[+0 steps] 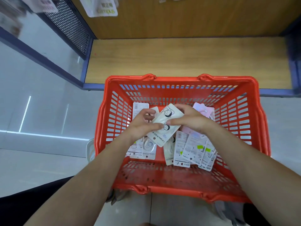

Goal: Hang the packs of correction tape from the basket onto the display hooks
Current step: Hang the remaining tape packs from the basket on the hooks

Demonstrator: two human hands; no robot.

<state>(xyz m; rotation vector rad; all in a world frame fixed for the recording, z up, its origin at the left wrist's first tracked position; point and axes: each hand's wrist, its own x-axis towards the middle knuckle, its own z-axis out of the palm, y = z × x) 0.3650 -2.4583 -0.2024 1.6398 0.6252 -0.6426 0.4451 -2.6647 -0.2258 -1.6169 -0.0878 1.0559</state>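
Note:
A red plastic basket (182,80) stands on the floor in front of me, with several packs of correction tape (192,149) lying flat on its bottom. Both my hands are inside it. My right hand (190,119) grips a cream pack with cartoon faces (164,128) by its upper right side, thumb across the front. My left hand (143,124) pinches the same pack at its left edge. The pack is tilted and lifted a little above the others. More packs (104,7) hang blurred at the top of the view.
A low wooden shelf (187,59) with a blue frame runs behind the basket, under a wooden back panel. A dark perforated metal side panel (68,25) stands at the upper left. Grey tiled floor (40,111) lies left of the basket.

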